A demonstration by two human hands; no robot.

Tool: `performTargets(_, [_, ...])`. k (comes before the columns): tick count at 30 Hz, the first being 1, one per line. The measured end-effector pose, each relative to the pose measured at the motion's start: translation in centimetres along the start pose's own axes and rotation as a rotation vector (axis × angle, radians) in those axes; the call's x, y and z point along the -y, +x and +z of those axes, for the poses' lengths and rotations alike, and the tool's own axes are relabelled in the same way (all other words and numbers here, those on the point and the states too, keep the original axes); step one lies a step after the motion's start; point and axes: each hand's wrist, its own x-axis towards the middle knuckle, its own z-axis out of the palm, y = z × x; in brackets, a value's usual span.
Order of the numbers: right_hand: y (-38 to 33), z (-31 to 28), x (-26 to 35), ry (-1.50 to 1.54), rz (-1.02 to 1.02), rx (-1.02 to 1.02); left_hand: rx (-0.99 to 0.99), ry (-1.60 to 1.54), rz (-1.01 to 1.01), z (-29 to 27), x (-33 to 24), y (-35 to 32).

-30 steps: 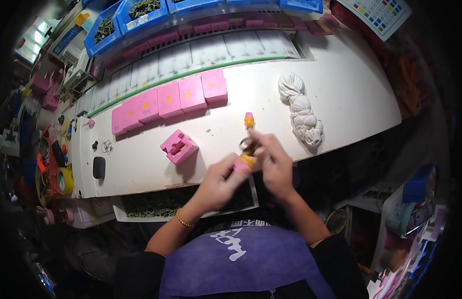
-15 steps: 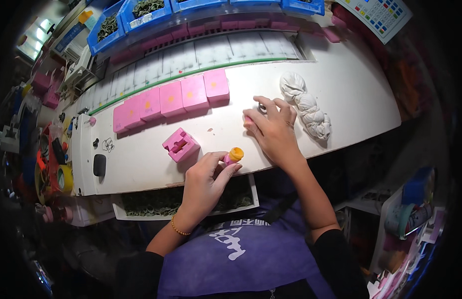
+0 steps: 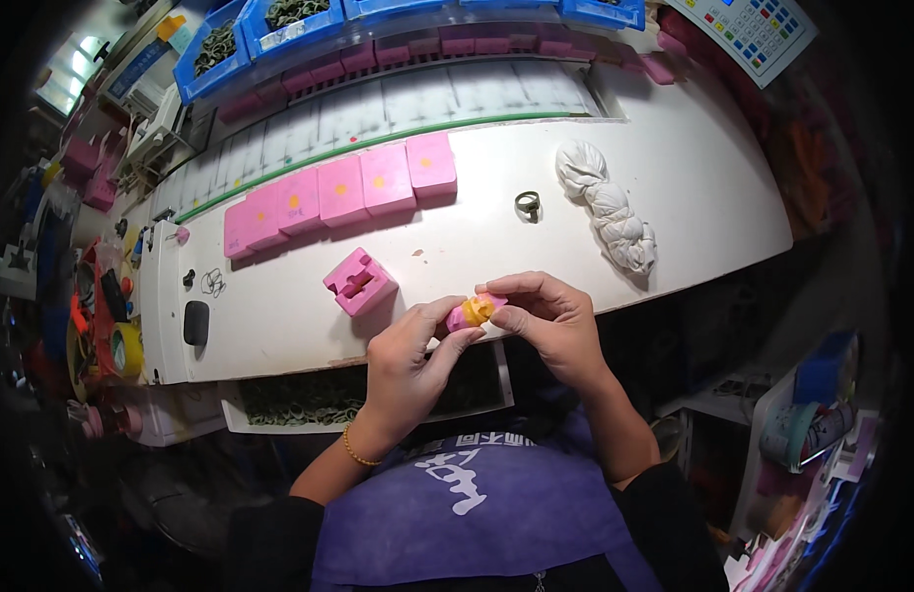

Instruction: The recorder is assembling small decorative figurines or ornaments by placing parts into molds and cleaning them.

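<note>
Left hand (image 3: 405, 357) and right hand (image 3: 557, 331) are together, clamped on small pink-and-yellow parts (image 3: 474, 312); a dark ring (image 3: 534, 211) lies beyond them on the white desk (image 3: 689, 197).

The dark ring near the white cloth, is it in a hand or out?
Out: the dark ring sits on the white table, apart from the left hand and right hand.

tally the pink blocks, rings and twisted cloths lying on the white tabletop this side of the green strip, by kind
Pink blocks in the row: 6
Notched pink block: 1
Dark green ring: 1
White twisted cloth: 1
Total: 9
</note>
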Motion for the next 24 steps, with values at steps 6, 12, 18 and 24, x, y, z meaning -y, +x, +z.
performTargets(6, [-0.4,0.5,-0.6,-0.015,-0.028,-0.023,-0.003,0.292,0.182,0.0,-0.2,-0.1])
performTargets(12, [-0.8,0.2,0.1,0.009,-0.031,0.025,0.152,-0.161,-0.099,0.3,-0.2,-0.5])
performTargets(18, [-0.4,-1.2,0.2,0.197,0.129,0.155,0.305,-0.224,-0.122,0.3,-0.4,0.5])
performTargets(24, [4.1,-6.0,3.3,-1.501,-0.707,-0.416,0.149,-0.225,-0.179,1.2,1.0,0.7])
